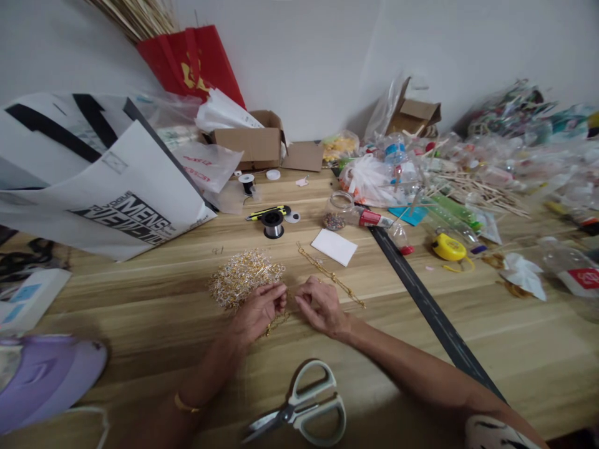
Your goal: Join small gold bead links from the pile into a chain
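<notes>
My left hand (262,308) is closed in a pinch at the right edge of a pile of gold and clear beaded pieces (241,274). A gold chain (277,323) hangs from beneath its fingers onto the wood. Just to the right, my right hand (322,305) has its fingers curled together, a small gap from the left one; anything between its fingertips is too small to make out. Behind it a second gold chain (334,276) lies stretched out diagonally. Scissors (299,408) with pale handles lie nearer to me, their blades pointing left.
Behind the pile are a wire spool (272,224), a yellow cutter (262,213), a white paper (334,247) and a bead jar (337,212). A large white bag (116,187) and purple iron (51,377) stand left. Yellow tape measure (449,247) and plastic bottles lie right.
</notes>
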The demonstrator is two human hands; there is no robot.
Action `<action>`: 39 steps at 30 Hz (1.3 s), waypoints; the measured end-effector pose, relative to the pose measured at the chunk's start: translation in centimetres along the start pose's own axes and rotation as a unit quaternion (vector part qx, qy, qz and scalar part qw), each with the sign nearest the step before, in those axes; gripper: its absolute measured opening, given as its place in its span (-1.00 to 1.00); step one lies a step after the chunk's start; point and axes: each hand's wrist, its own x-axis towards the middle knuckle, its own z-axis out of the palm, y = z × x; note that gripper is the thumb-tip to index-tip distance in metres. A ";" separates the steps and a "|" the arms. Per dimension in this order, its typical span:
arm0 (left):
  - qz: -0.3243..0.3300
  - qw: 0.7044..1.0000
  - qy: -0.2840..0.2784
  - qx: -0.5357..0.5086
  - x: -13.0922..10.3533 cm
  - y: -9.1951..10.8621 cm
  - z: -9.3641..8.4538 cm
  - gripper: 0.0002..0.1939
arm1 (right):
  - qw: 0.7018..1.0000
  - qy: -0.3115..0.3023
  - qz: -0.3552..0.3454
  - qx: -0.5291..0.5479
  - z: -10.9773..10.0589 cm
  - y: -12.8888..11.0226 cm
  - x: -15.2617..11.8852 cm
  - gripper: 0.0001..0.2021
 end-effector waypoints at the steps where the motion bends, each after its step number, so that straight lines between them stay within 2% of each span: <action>1: -0.004 1.000 -0.003 -0.008 0.0 0.0 0.0 -0.73 | 1.000 -0.003 -0.002 -0.002 0.0 0.0 0.0 -0.90; 18: -0.010 0.999 -0.016 -0.030 0.0 -0.3 0.0 -0.80 | 1.000 -0.018 -0.016 -0.015 0.1 0.3 -0.1 -0.91; 39: -0.016 0.999 -0.010 -0.051 0.0 -0.4 -0.1 -0.79 | 0.999 -0.002 -0.036 -0.012 0.0 0.3 0.0 -0.95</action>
